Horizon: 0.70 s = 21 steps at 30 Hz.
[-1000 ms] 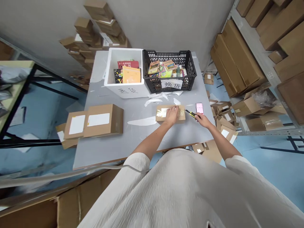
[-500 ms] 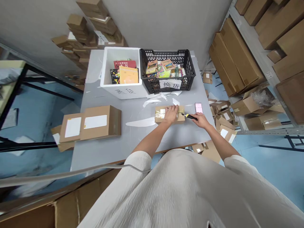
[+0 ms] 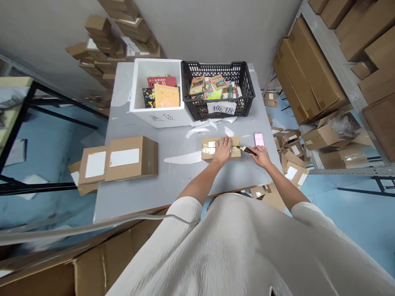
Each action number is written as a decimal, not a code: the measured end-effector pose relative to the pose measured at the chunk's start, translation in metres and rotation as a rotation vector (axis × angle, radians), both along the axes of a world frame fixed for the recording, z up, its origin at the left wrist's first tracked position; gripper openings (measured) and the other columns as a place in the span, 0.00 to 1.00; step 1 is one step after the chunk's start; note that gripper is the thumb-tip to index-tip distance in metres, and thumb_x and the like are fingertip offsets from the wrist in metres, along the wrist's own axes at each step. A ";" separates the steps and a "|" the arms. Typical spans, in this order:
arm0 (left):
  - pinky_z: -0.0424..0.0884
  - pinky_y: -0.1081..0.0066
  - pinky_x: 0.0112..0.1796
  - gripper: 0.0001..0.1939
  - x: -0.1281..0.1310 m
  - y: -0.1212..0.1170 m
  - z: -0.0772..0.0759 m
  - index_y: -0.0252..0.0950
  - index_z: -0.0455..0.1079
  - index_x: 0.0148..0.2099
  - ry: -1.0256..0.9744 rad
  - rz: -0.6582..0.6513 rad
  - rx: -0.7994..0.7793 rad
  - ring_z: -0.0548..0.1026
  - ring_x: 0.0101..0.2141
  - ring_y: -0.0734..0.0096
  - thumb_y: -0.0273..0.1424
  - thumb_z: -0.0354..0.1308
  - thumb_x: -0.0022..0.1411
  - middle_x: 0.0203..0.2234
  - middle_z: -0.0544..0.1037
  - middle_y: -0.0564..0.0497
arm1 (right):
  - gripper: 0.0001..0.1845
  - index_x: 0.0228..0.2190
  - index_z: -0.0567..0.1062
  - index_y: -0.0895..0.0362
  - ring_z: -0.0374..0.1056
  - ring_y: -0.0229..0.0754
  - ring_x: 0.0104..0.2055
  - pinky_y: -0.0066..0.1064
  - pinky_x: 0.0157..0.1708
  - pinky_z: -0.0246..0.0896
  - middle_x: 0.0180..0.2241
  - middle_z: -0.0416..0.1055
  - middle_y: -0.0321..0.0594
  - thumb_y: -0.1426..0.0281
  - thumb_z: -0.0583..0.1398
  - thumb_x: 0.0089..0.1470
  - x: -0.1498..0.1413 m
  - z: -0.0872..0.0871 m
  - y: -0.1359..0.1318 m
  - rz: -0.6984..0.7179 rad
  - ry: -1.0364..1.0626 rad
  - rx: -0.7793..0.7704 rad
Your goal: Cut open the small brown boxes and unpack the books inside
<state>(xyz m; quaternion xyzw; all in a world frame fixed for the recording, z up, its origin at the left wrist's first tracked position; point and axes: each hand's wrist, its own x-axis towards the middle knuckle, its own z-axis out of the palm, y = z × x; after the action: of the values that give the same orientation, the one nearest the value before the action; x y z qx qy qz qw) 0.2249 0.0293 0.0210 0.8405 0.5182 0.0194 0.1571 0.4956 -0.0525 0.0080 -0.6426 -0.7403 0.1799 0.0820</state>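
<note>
A small taped cardboard box (image 3: 207, 153) lies on the grey table (image 3: 182, 181) in front of me. My left hand (image 3: 223, 149) rests on its top, fingers stretched out over the tape. My right hand (image 3: 261, 156) is closed around the black and yellow handle of a utility knife (image 3: 248, 151). The knife points left, its front end at the box's right end; the blade itself is hard to make out. A phone (image 3: 259, 139) with a lit pink screen lies just beyond my right hand.
Behind the box stand a white foam box (image 3: 166, 120) and a black plastic crate (image 3: 247, 107), both holding books. Two larger cartons (image 3: 125, 168) sit at the table's left. Torn paper scraps (image 3: 183, 158) lie around. Shelves of cartons (image 3: 308, 74) rise at the right.
Both hands stay nearly in place, with the knife still at the box's right end. The view has shifted very slightly.
</note>
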 end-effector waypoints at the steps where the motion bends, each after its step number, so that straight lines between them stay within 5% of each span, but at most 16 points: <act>1: 0.56 0.42 0.73 0.40 0.000 0.000 0.000 0.37 0.55 0.84 0.000 0.000 0.001 0.61 0.77 0.45 0.24 0.45 0.72 0.80 0.63 0.34 | 0.32 0.74 0.75 0.49 0.63 0.62 0.57 0.49 0.59 0.59 0.58 0.75 0.55 0.55 0.52 0.78 -0.001 0.000 0.001 0.002 0.007 0.002; 8: 0.56 0.40 0.72 0.40 -0.001 -0.001 -0.005 0.36 0.56 0.84 -0.028 0.005 0.012 0.62 0.77 0.42 0.23 0.45 0.72 0.79 0.64 0.32 | 0.32 0.76 0.72 0.45 0.65 0.63 0.57 0.50 0.58 0.62 0.58 0.75 0.54 0.57 0.54 0.76 0.008 -0.007 0.005 -0.026 -0.029 0.035; 14: 0.54 0.39 0.73 0.40 -0.002 -0.001 -0.014 0.36 0.54 0.84 -0.057 0.018 0.009 0.61 0.77 0.41 0.25 0.46 0.72 0.80 0.63 0.33 | 0.32 0.70 0.77 0.52 0.66 0.65 0.57 0.51 0.55 0.63 0.59 0.76 0.56 0.55 0.57 0.73 0.036 -0.010 0.015 -0.128 0.009 0.071; 21: 0.54 0.46 0.75 0.35 -0.009 -0.006 -0.011 0.34 0.57 0.82 -0.109 0.012 -0.003 0.59 0.79 0.47 0.29 0.45 0.77 0.81 0.61 0.35 | 0.30 0.63 0.80 0.54 0.69 0.66 0.59 0.55 0.59 0.68 0.58 0.78 0.57 0.51 0.59 0.70 0.021 -0.013 0.028 -0.207 0.154 0.051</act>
<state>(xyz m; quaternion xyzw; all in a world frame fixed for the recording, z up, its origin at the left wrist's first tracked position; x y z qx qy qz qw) 0.2163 0.0236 0.0097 0.8349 0.5138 0.0656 0.1862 0.5163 -0.0241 -0.0054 -0.6975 -0.6659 0.2003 0.1728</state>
